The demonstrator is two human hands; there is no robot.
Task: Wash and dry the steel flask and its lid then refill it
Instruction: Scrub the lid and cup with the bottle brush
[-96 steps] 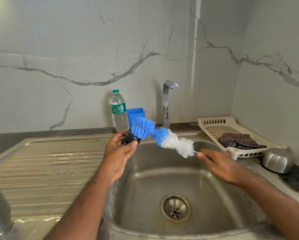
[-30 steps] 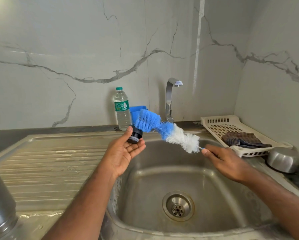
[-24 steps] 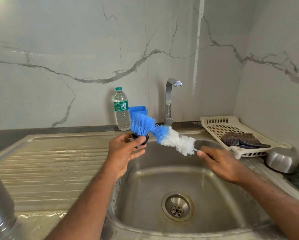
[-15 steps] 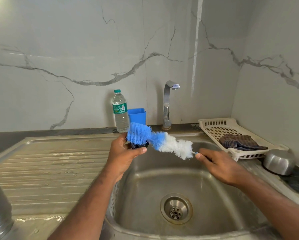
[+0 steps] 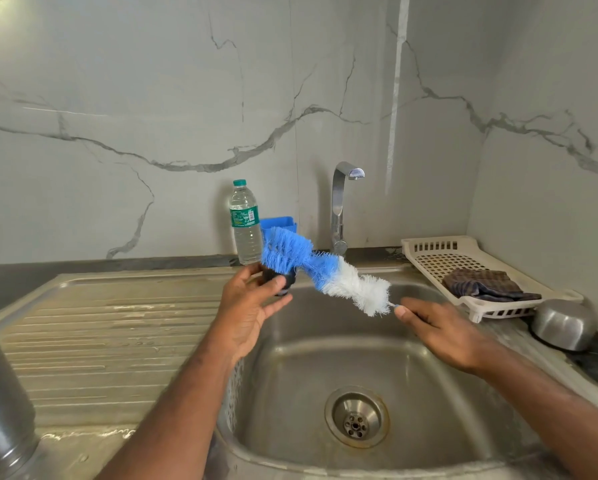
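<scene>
Bristles of a blue-and-white bottle brush [image 5: 320,271] press down onto a small black lid [image 5: 279,279], which the left hand [image 5: 247,311] holds between thumb and fingertips above the left rim of the steel sink [image 5: 290,375]. The right hand [image 5: 439,330] grips the brush by its thin handle, fingers curled round it, over the right side of the basin; the handle itself is mostly hidden by the fingers. The brush slants from the lid down toward the right hand, blue end up, white end low. At the far lower left a rounded steel body, apparently the flask [image 5: 3,403], stands on the ribbed draining board [image 5: 110,341], well apart from the lid. Behind the sink a clear water bottle [image 5: 244,223] with a green cap stands just beside a blue container [image 5: 278,225], with the tap [image 5: 340,206] to their right. A white plastic tray [image 5: 429,252] on the right holds a dark checked cloth [image 5: 484,284], and a steel bowl [image 5: 562,323] lies upside down beside it.
</scene>
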